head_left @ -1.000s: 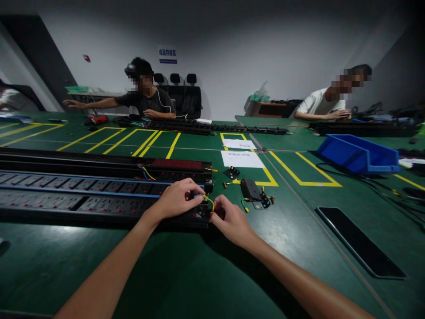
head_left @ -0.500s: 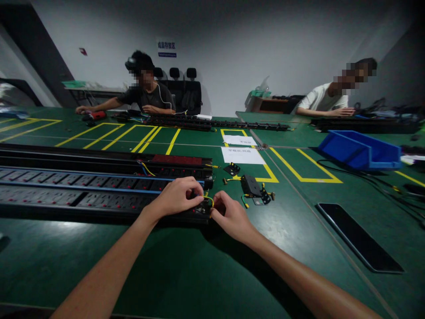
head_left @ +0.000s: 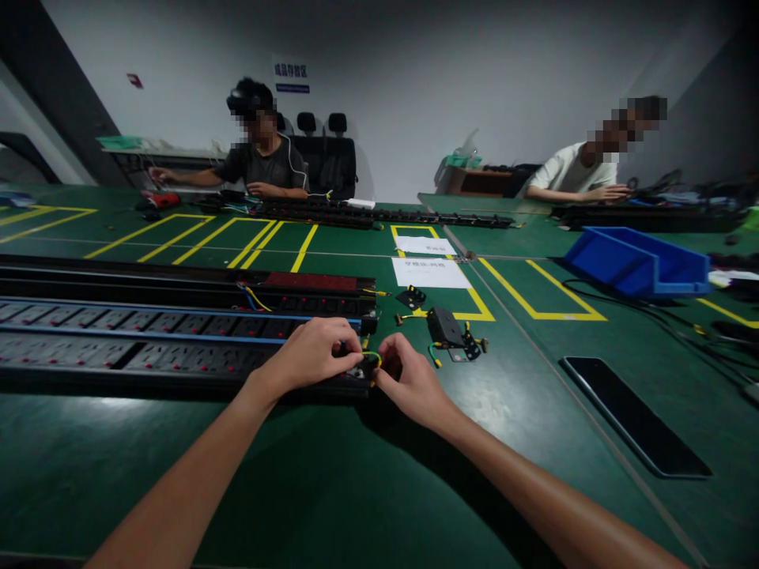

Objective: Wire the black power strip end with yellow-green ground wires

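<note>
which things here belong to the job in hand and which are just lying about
Job in hand:
- yellow-green wire, at the fingertips of the left hand and right hand
- front socket strip, under the left hand
- perhaps the black box

Seemingly lying about:
- phone
- blue bin
- paper sheets

Green table (head_left: pixel 296 498), marked with yellow tape lines (head_left: pixel 569 317): is carrying the following. Black socket strips (head_left: pixel 190 356): are lying side by side, near left. Black box (head_left: pixel 443 328) with short wires: is resting right of the strip ends. Black bracket (head_left: pixel 411 297): is lying beyond it. White paper sheets (head_left: pixel 430 275), two: are lying farther off. Phone (head_left: pixel 634 415): is lying near right. Blue bin (head_left: pixel 640 261): is standing far right. Red tool (head_left: pixel 167 200): is lying far left.
</note>
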`<state>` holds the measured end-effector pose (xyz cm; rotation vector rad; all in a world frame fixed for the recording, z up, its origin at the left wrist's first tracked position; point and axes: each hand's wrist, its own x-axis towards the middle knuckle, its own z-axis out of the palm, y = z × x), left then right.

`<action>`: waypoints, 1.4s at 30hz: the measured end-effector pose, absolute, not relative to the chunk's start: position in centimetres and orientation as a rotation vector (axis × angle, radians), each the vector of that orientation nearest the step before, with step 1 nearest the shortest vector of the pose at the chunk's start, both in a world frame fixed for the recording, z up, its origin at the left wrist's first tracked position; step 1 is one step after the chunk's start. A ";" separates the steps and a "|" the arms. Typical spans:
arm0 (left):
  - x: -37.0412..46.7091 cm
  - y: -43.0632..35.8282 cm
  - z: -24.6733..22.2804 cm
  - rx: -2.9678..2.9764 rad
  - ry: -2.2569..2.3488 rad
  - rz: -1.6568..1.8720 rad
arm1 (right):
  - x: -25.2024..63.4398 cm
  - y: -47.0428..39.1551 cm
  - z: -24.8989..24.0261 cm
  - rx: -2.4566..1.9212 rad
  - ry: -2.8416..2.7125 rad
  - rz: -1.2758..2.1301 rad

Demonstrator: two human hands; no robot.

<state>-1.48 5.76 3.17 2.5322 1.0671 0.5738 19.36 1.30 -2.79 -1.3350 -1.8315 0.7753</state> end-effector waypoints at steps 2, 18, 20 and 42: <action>-1.4 5.6 3.2 2.544 1.069 0.574 | 19.4 1.3 -2.8 -1.342 -1.842 0.772; -1.3 5.9 2.7 2.546 1.070 0.589 | 20.4 1.9 -2.7 -1.133 -1.598 1.077; -1.3 5.8 2.8 2.543 1.070 0.589 | 20.4 1.7 -2.6 -1.115 -1.670 1.034; -1.2 5.6 2.9 2.583 1.059 0.566 | 19.9 1.4 -2.5 -1.141 -1.802 0.662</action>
